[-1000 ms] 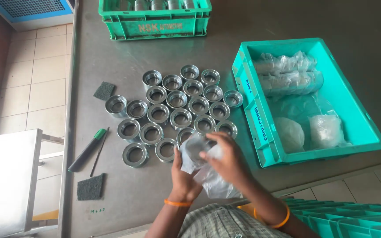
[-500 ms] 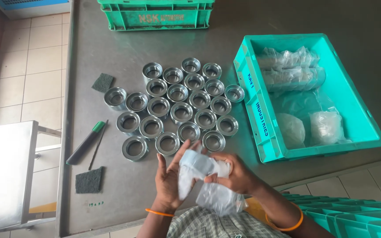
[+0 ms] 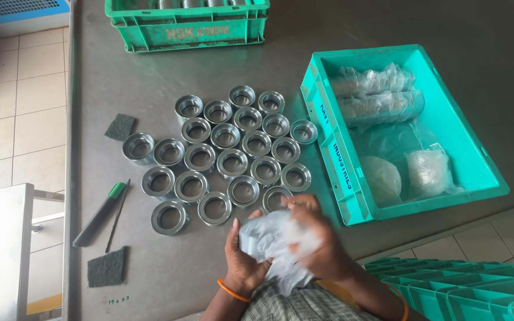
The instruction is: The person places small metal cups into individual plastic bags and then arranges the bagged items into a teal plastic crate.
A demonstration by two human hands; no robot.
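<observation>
Both my hands hold a crumpled clear plastic bag [image 3: 272,241] close to my body at the table's near edge. My left hand [image 3: 242,258] cups the bag from the left and below. My right hand [image 3: 319,238] wraps over it from the right and looks blurred. Just beyond my hands, several shiny metal rings [image 3: 227,160] stand in rows on the grey metal table [image 3: 150,83]. What the bag holds is hidden.
A teal crate [image 3: 337,151] with bagged parts sits at the right. Another green crate [image 3: 185,27] stands at the far edge. Two dark scouring pads [image 3: 106,266] [image 3: 119,126] and a green-handled tool [image 3: 99,214] lie at the left. Stacked teal crates [image 3: 465,288] are at the lower right.
My hands have kept working the plastic bag, now bunched tighter between them; the right hand has closed over it. The view has shifted slightly; the rings have not moved.
</observation>
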